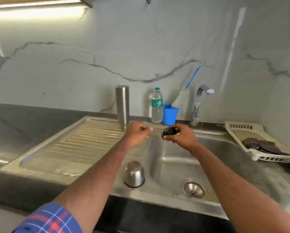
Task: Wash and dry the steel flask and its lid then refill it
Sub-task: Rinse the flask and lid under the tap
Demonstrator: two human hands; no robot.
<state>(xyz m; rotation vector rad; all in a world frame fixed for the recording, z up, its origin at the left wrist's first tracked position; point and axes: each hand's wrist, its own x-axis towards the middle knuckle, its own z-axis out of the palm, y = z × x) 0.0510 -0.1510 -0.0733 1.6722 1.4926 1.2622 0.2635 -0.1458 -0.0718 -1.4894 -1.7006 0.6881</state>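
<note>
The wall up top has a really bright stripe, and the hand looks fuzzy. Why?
Head view: a strip light under the cabinet glares at top left; the left hand is smeared by motion blur; the wide lens bends the sink edges.

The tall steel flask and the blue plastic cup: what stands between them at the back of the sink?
In the head view, a clear plastic water bottle stands between the tall steel flask and the blue plastic cup, touching or nearly touching the cup.
</note>
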